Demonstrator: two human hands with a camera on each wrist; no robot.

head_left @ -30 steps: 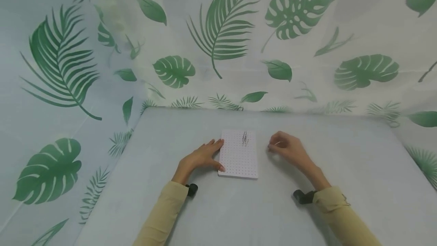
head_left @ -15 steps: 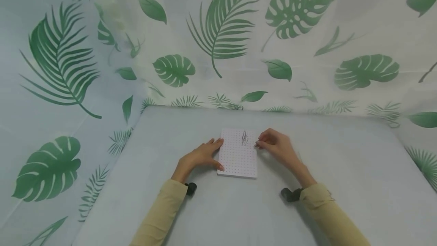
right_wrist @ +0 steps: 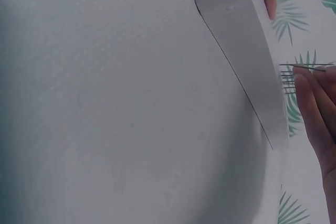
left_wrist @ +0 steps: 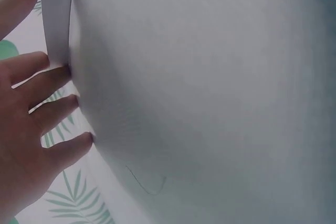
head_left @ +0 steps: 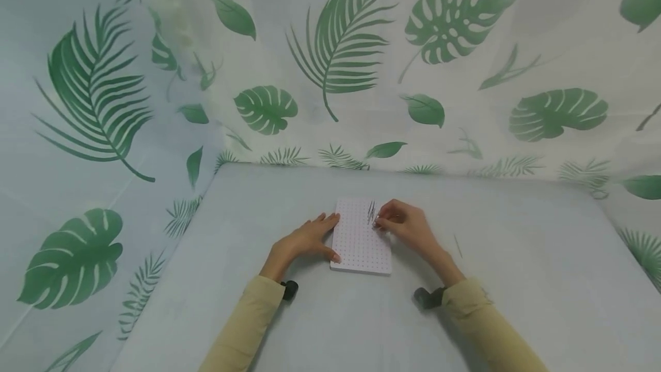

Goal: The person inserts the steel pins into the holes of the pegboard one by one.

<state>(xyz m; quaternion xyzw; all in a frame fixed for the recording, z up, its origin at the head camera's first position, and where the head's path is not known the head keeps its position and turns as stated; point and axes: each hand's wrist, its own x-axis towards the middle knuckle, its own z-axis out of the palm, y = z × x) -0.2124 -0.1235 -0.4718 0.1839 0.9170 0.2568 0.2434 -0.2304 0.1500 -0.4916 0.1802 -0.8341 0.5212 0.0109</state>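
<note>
A white board (head_left: 357, 248) with a grid of small holes lies on the table; its thick side shows in both wrist views. Several thin dark metal pins (head_left: 370, 211) stand in its upper right part. My left hand (head_left: 304, 240) rests against the board's left edge, fingers spread, thumb near the lower corner. Over the right edge, my right hand (head_left: 408, 227) pinches a thin metal pin (right_wrist: 310, 67) between thumb and fingertips, beside the standing pins. Whether this pin's tip is in a hole, I cannot tell.
The pale table (head_left: 310, 326) runs back to a white curtain (head_left: 361, 125) printed with green leaves. To the right of my right wrist, a thin dark line (head_left: 457, 245) shows on the table. A small black wrist camera (head_left: 428, 298) sits at my right cuff.
My right hand has moved left from beside the board to over its right edge, bringing the pin up to the standing pins. My left hand has stayed on the board's left edge.
</note>
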